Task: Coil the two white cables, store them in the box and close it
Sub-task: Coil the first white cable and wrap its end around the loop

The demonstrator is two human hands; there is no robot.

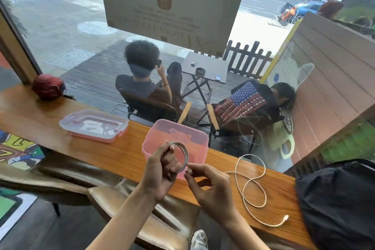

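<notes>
A coiled white cable forms a tight ring just above the near rim of the open pink plastic box. My left hand grips the ring's left side in a closed fist. My right hand pinches the cable's end at the ring's lower right. A second white cable lies loose in wavy loops on the wooden counter to the right of the box, its plug near the front edge. The box's clear lid with pink clips rests on the counter to the left.
A black bag fills the counter's right end. A red helmet sits at the far left by the window. Brown leather seats stand below the counter. Behind the glass, two people sit on chairs on a deck.
</notes>
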